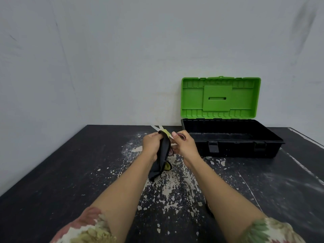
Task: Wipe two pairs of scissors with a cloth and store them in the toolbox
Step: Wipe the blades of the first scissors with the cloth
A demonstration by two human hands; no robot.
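My left hand [150,144] grips a black cloth [162,160] with a yellow-green underside, pinched around the blades of a pair of scissors [156,128]. The pale blade tips stick out up and to the left of the cloth. My right hand [186,146] holds the scissors by their reddish ring handles. Both hands hover above the middle of the table. A small dark and reddish object [209,208] peeks out from under my right forearm; I cannot tell what it is. The toolbox [233,141] stands to the right of my hands with its green lid [219,97] raised.
The black table [70,172] is worn, with pale chipped patches in the middle. The toolbox's lid leans against the grey wall at the back. The table's left and right edges are in view.
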